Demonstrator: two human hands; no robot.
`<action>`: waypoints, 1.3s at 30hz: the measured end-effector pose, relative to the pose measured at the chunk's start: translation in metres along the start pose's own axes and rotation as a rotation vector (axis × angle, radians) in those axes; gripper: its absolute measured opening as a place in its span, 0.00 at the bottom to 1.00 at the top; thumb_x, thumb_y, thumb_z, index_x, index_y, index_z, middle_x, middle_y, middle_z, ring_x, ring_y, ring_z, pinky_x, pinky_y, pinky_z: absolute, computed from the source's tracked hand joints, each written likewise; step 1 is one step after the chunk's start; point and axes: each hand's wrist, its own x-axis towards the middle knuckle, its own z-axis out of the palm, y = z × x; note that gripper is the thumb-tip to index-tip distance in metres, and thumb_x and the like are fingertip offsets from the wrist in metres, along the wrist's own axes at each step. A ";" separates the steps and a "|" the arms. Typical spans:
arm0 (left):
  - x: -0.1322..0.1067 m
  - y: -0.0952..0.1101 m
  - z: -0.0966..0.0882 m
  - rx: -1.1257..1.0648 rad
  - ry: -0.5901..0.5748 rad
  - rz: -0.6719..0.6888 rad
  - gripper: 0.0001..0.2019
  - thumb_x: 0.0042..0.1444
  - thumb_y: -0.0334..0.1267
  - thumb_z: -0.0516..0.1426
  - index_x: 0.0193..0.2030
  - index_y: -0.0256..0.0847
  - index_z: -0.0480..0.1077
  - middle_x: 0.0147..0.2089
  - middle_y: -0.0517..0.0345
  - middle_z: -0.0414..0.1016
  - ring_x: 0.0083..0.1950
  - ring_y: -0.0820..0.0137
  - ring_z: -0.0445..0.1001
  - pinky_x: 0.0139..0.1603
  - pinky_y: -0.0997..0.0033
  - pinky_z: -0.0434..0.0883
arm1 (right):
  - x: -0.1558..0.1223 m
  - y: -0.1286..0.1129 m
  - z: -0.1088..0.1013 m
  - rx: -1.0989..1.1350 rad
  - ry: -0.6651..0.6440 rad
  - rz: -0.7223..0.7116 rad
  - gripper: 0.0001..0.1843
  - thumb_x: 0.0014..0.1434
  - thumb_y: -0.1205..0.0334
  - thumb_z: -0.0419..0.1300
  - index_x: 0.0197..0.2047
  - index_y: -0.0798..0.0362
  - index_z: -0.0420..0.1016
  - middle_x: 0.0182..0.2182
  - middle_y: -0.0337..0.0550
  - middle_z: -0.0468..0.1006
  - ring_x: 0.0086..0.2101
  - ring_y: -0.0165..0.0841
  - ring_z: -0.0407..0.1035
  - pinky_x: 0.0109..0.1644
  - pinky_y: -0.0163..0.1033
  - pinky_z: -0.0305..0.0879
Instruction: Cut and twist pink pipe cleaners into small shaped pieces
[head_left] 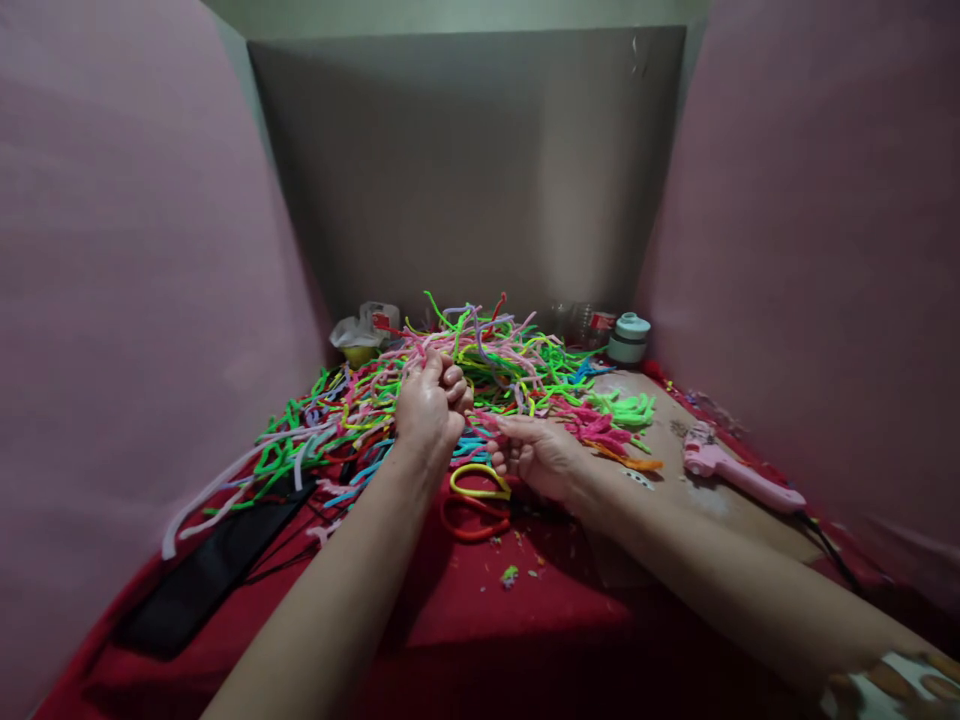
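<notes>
A big heap of coloured pipe cleaners in green, pink, yellow and blue lies on the red cloth. My left hand is raised over the heap in a fist, closed on pink pipe cleaners. My right hand rests lower at the heap's near edge, fingers pinched on a pink strand. Scissors with yellow and red handles lie just in front of both hands.
A pink glue gun lies on the right with its cord trailing. A small grey-green jar and plastic wrappers stand at the back. A black flat case lies front left. Pink and grey boards wall in the work area.
</notes>
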 end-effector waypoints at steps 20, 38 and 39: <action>0.008 -0.007 0.017 -0.017 -0.087 0.035 0.16 0.59 0.43 0.52 0.24 0.37 0.59 0.15 0.70 0.49 0.13 0.83 0.46 0.13 0.80 0.46 | 0.009 0.000 -0.015 0.136 -0.078 -0.067 0.10 0.40 0.71 0.68 0.26 0.56 0.70 0.20 0.36 0.73 0.20 0.24 0.63 0.27 0.33 0.60; 0.007 -0.008 -0.006 0.416 -0.458 -0.221 0.12 0.46 0.38 0.64 0.37 0.35 0.73 0.33 0.56 0.74 0.32 0.74 0.71 0.31 0.77 0.67 | -0.005 -0.019 -0.017 -0.056 0.009 -0.090 0.10 0.37 0.66 0.70 0.23 0.60 0.74 0.18 0.37 0.71 0.19 0.22 0.62 0.23 0.31 0.54; 0.006 -0.010 -0.010 0.502 -0.469 -0.289 0.11 0.45 0.36 0.64 0.37 0.34 0.74 0.31 0.57 0.75 0.31 0.75 0.71 0.32 0.76 0.67 | -0.005 -0.019 -0.019 -0.051 0.009 -0.092 0.11 0.37 0.65 0.71 0.23 0.60 0.74 0.18 0.37 0.70 0.19 0.22 0.62 0.23 0.30 0.54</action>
